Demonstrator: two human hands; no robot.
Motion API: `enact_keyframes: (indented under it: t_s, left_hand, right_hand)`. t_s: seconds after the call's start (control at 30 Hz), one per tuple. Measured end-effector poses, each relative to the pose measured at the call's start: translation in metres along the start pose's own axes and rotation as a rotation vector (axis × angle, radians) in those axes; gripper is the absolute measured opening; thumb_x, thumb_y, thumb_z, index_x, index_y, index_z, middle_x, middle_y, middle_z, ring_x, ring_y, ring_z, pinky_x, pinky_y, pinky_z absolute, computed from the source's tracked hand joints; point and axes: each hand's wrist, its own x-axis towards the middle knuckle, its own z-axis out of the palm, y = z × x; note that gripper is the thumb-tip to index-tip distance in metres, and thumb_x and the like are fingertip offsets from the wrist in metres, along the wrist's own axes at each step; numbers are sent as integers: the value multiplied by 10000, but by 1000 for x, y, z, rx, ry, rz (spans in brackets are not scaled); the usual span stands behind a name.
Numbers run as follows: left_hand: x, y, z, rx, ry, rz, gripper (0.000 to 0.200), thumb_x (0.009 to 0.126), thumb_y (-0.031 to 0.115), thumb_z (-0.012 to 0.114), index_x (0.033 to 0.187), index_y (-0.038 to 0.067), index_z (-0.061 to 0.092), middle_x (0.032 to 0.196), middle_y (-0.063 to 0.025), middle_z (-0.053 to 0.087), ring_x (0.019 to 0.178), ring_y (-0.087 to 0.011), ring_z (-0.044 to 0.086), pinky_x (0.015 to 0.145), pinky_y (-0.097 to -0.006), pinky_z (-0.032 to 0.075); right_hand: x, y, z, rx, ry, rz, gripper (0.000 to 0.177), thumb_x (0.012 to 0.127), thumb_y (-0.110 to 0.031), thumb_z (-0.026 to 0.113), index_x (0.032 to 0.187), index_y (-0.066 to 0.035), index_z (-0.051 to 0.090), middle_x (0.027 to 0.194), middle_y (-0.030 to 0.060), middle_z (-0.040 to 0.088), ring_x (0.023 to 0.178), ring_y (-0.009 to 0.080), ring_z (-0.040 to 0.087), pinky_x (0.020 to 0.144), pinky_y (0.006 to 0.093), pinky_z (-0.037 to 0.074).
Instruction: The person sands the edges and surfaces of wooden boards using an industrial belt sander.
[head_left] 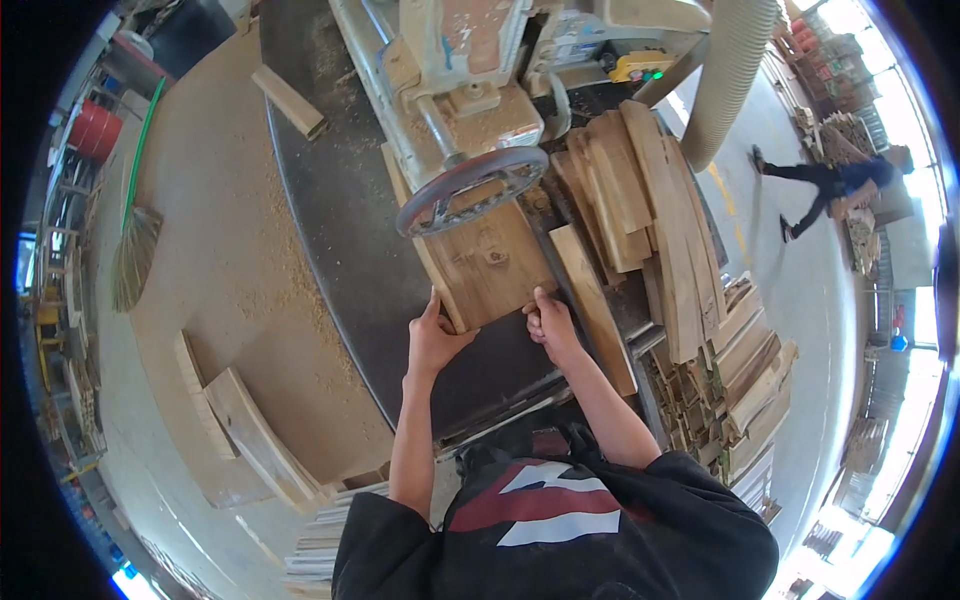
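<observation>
A wide brown board (490, 262) lies flat on the dark machine table (350, 220), its far part under the machine's handwheel (472, 192). My left hand (436, 338) grips the board's near left corner, thumb at the near edge and index finger along the left side. At the near right corner my right hand (549, 322) presses with the thumb and index finger, the other fingers curled. A narrow strip of wood (594, 310) lies just to the right of the board.
Long boards (675, 220) are stacked to the right, with more wood pieces (750, 350) beyond. A short offcut (289, 102) lies at the table's upper left. A ribbed hose (733, 80) hangs at the upper right. Another person (840, 187) walks at the far right.
</observation>
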Motion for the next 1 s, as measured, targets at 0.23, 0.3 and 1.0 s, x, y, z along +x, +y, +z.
enact_keyframes:
  t_s: [0.23,0.3,1.0]
  left_hand:
    - [0,-7,2,-51,46,40,1064,658,167,927,1514,-115,362,670,-94,688,565,-107,644,588,-249,531]
    - [-3,-5,5,-67,60,41,1066,653,160,931,1519,-104,367,665,-92,683,568,-94,635,586,-242,523]
    - [-7,-26,32,-309,269,153,966,625,148,976,1436,-98,511,850,-22,690,744,-86,631,715,-259,540]
  right_hand:
    - [0,1,-1,0,-67,5,450,1084,-429,490,875,-42,581,561,-39,426,439,80,367,416,257,256]
    - [4,4,-2,-14,-43,-22,455,1084,-432,485,870,-41,579,556,-38,419,430,80,359,409,260,248]
    - [4,15,2,-18,17,-153,525,1050,-503,512,795,-51,595,564,-5,469,432,106,424,394,265,290]
